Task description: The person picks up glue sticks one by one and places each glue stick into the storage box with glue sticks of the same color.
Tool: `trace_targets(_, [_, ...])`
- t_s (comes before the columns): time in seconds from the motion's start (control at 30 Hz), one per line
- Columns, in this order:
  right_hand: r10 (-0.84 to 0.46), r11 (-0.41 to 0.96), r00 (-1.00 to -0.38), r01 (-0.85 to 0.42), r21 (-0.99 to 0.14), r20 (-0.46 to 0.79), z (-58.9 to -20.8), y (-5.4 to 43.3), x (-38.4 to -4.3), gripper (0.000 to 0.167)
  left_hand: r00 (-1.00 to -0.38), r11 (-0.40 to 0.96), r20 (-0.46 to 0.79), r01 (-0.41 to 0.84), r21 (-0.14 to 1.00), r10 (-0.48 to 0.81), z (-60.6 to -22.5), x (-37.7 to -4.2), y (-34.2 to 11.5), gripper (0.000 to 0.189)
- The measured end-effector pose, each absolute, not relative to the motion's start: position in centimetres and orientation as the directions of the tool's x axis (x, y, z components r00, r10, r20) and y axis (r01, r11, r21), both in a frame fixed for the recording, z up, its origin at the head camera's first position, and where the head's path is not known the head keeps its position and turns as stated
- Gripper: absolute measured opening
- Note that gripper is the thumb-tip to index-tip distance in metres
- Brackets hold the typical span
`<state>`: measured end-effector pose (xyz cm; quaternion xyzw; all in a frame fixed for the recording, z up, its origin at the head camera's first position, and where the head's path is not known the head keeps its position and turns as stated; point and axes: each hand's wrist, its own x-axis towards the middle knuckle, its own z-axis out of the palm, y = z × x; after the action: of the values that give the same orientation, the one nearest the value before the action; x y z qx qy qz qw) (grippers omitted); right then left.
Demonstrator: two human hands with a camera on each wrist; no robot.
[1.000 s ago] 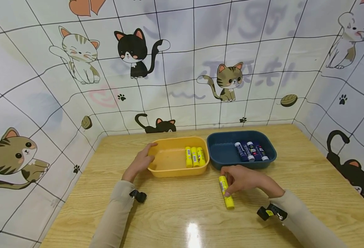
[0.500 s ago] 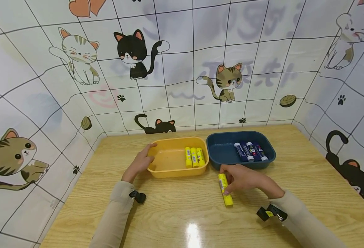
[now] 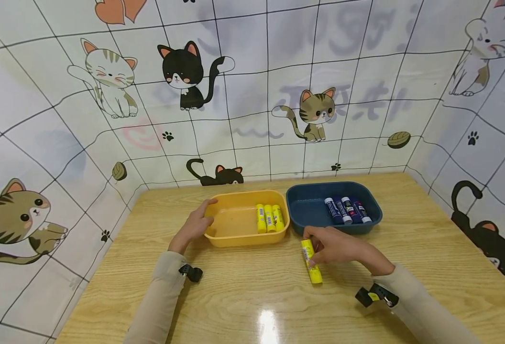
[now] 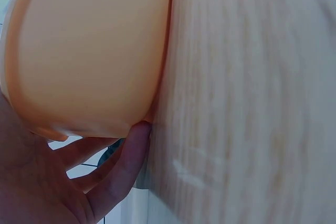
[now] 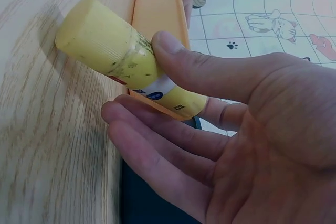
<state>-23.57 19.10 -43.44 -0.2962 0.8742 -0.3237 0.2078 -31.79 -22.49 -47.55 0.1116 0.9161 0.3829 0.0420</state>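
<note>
In the head view my right hand (image 3: 336, 245) pinches a yellow glue stick (image 3: 312, 267) between thumb and fingers, in front of the blue bin (image 3: 304, 228). The right wrist view shows the thumb pressed on the glue stick's (image 5: 126, 59) printed label, its capped end slanting toward the tabletop. My left hand (image 3: 195, 224) holds the left end of the yellow bin (image 3: 235, 241). Its fingers (image 4: 123, 174) lie against the outer wall in the left wrist view, with the thumb hidden there. Inside the yellow bin, 3 yellow glue sticks (image 3: 270, 218) lie side by side at the right end.
Several dark blue glue sticks (image 3: 342, 210) with white ends lie in the right part of the blue bin. Both bins stand side by side toward the back of the wooden table (image 3: 235, 296). A cat-print sheet (image 3: 252, 95) hangs behind and at the sides.
The right hand has shifted the yellow glue stick slightly away from the person and to the left. The left hand stays at the yellow bin.
</note>
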Motion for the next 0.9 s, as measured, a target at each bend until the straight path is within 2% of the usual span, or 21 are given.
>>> trace_targets(0.53, [-0.655,0.554,-0.725,-0.270,-0.787,-0.212,-43.01,19.10,-23.43,0.037,-0.972,0.685,0.012,0.174,0.708,0.234,-47.69,-32.06,-22.53,0.064])
trace_targets(0.9, [-0.647,0.557,-0.741,-0.296,-0.776,-0.182,-42.53,19.38,-23.38,0.037,-0.971,0.684,0.016,0.179,0.708,0.238,-47.61,-32.00,-22.63,0.064])
